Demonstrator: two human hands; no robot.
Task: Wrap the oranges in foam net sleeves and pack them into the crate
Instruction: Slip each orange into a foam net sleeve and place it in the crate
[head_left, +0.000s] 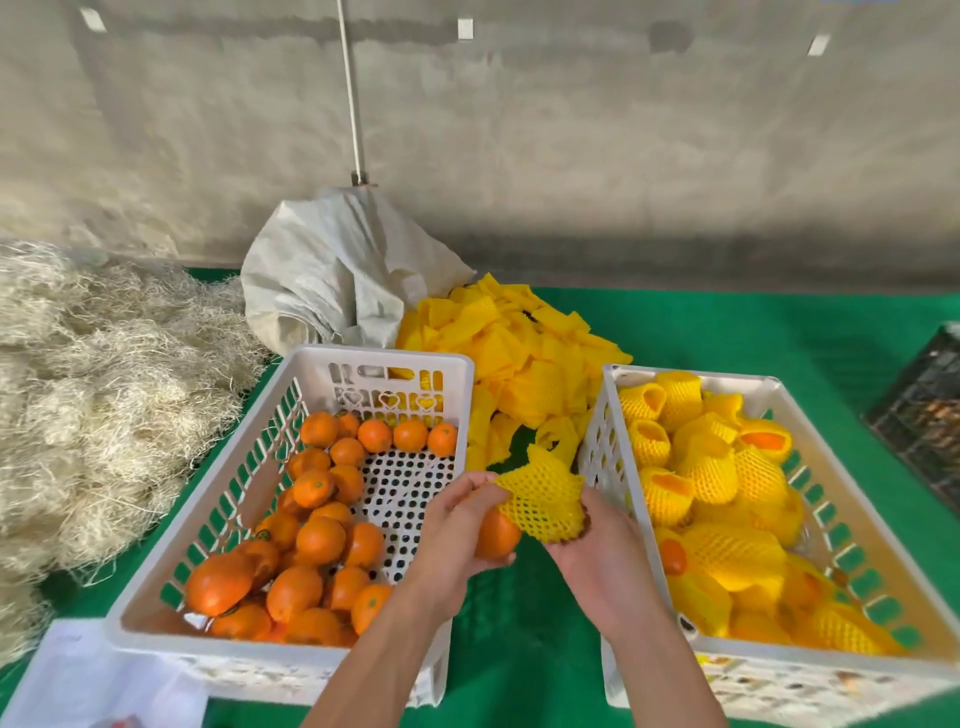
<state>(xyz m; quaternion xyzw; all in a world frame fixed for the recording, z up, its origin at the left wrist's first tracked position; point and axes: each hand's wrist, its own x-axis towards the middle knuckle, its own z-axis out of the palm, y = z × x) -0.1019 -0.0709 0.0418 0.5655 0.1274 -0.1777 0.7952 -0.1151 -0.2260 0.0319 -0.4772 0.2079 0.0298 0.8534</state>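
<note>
My left hand (454, 525) grips a bare orange (496, 535) between the two crates. A yellow foam net sleeve (540, 499) is stretched over the orange's top; my left fingers pinch its left edge and my right hand (597, 551) holds its right side from below. The white crate on the left (384, 364) holds several unwrapped oranges (317, 540). The white crate on the right (691, 376) is filled with several oranges wrapped in yellow sleeves (727, 499).
A heap of loose yellow sleeves (524, 343) lies behind the crates on the green table cover (779, 332). A grey sack (337, 280) and pale straw (104, 389) sit at the back left. A dark crate (930, 410) is at the right edge; white paper (88, 680) at bottom left.
</note>
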